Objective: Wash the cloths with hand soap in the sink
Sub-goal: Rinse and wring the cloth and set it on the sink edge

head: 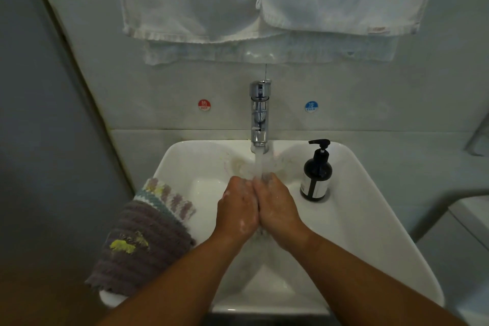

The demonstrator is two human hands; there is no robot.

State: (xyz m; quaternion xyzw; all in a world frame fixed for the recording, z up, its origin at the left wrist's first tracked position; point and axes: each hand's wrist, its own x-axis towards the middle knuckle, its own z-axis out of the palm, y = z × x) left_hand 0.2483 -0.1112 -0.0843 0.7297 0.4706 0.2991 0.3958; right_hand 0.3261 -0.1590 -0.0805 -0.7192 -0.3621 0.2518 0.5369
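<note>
Left hand (238, 209) and right hand (277, 209), soapy, pressed palm to palm over the sink (357, 219); anything between them is hidden. Grey cloth (143, 243) and striped cloth (166, 196) lie draped on the left rim. Soap bottle (316, 174) stands on the right rim. Tap (260, 114) runs onto the fingertips (271, 180). White towels (264, 2) hang behind, tops cut off.

1. The left hand (236, 209) and right hand (277, 209) meet palm to palm over the sink (370, 233), fingertips below the tap (259, 114).
2. Left of them, cloths (148, 235) lie on the rim.
3. To their right, the soap bottle (316, 174) stands on the rim.
4. Behind and above them hang towels (264, 8).
</note>
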